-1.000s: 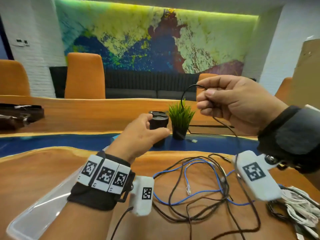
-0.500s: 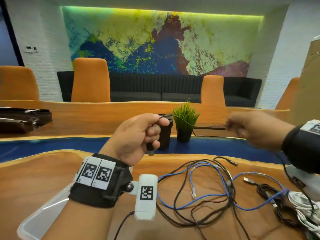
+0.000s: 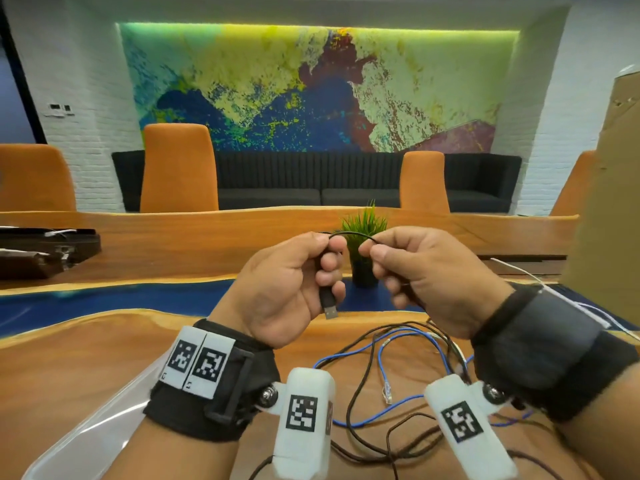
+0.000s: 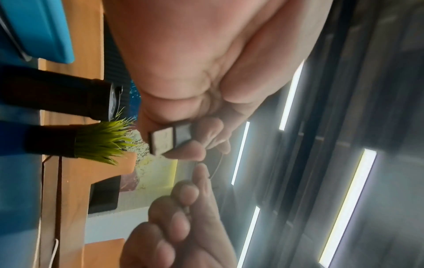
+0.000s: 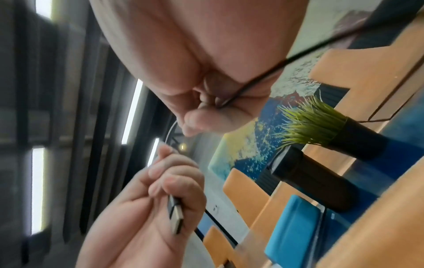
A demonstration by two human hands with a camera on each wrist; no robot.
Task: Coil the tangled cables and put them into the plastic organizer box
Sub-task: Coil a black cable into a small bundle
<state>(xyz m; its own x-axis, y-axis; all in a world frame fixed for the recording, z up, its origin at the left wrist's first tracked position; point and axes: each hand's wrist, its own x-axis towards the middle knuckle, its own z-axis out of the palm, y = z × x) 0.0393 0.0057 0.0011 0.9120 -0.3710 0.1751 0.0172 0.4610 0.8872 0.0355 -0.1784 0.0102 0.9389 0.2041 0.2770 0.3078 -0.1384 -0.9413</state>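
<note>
From the head view, the left hand (image 3: 287,289) grips the USB end of a black cable (image 3: 349,234) while the right hand (image 3: 426,282) pinches it close by, a short arc between them; the tangled cables (image 3: 381,375) lie uncoiled on the counter (image 3: 69,368), and the plastic organizer box (image 3: 86,431) at lower left shows nothing inside, so coiling looks barely begun. The left wrist view shows fingers (image 4: 183,150) curled round the USB plug (image 4: 169,137). The right wrist view shows that hand's fingers (image 5: 206,119) closed on the cable.
</note>
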